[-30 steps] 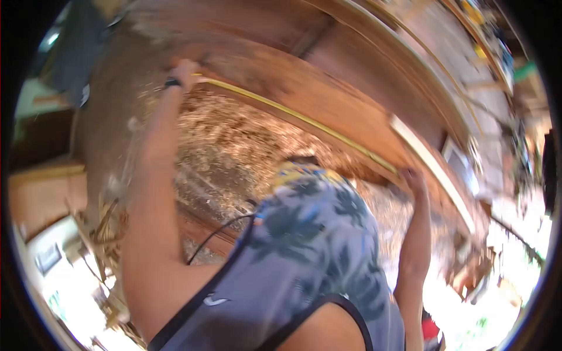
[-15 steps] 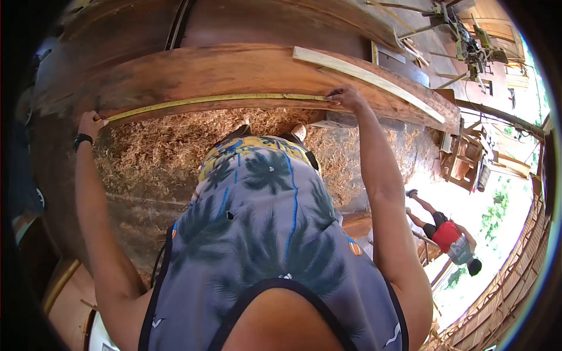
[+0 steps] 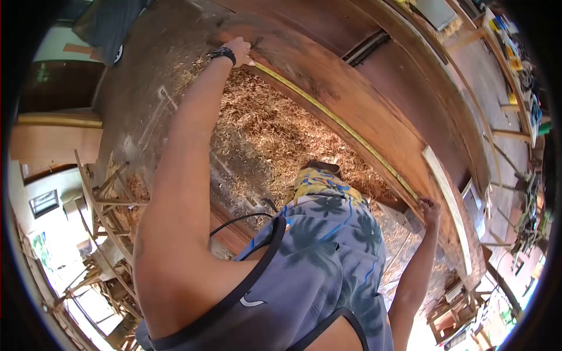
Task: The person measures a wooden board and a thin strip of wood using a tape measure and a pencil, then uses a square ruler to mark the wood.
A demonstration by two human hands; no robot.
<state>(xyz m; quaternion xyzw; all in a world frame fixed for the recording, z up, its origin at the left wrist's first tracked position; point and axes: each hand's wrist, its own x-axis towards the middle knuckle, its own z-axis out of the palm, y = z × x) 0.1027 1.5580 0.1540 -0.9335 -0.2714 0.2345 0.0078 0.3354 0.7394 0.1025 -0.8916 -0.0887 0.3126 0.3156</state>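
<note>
A yellow tape measure [image 3: 336, 117] is stretched along the near edge of a long reddish-brown wooden plank [image 3: 374, 111]. At the plank's far left end, my left hand [image 3: 238, 51], with a dark band on its wrist, is closed on one end of the tape. My right hand [image 3: 430, 210] pinches the tape's other end, close to the plank's edge. Just beyond the right hand, a narrow pale wood strip [image 3: 449, 205] lies on the plank's top face.
Wood shavings [image 3: 269, 128] cover the floor beneath the plank. Another long curved board [image 3: 430, 76] lies beyond it. Scrap timber [image 3: 105, 205] leans at the left, and a cluttered shelf [image 3: 512, 64] stands at the upper right.
My view has swung toward the left end of the plank, so the plank now runs diagonally. Both hands still hold the tape. The person in red is out of view.
</note>
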